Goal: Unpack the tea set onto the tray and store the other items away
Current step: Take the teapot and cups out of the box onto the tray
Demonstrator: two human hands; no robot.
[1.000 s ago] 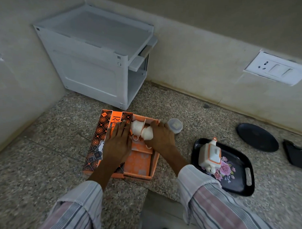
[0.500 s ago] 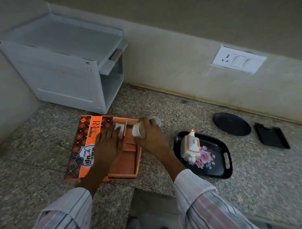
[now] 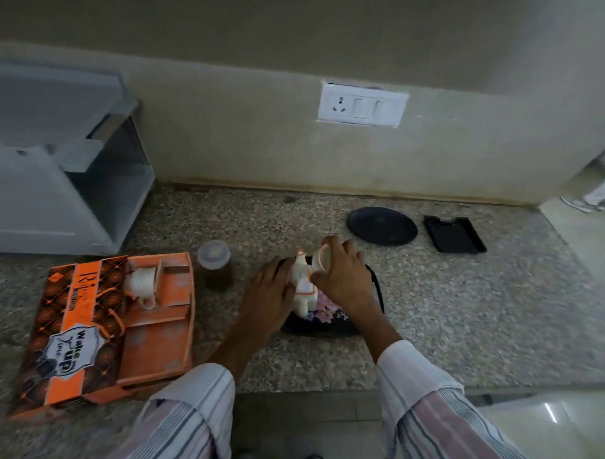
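Speckled granite counter (image 3: 462, 320) fills the lower half of the frame, rough-looking grey and tan stone, and we've got both hands over the black tray (image 3: 377, 293) in the middle. It's a glossy rectangular tray with rounded corners and a pink flower print, mostly covered by our arms. The white ceramic teapot (image 3: 304, 289) stands on it, squarish with orange trim on the lid.

Our right hand (image 3: 342, 277) has its grip curled round a small white cup (image 3: 320, 259) with an orange rim, held tilted just above the far end of the tray, right beside the teapot. Our left hand (image 3: 270, 290) has relaxed, fairly straight fingers at the teapot's left side; we can't tell if it actually touches, since everything's a bit motion-blurred.

Lower left sits the orange cardboard box (image 3: 95, 328), patterned lid flap folded open, with card dividers inside. One more white cup (image 3: 142, 285) lies on its side in the top compartment. Just right of the box stands a round jar (image 3: 214, 265) with a clear plastic lid and something dark inside.

Further back, right of centre: a flat round black plate (image 3: 381, 226) and a small black rectangular dish (image 3: 454, 234). A white plastic cabinet (image 3: 56, 172) sits at the left, and a white wall socket (image 3: 363, 106) above.
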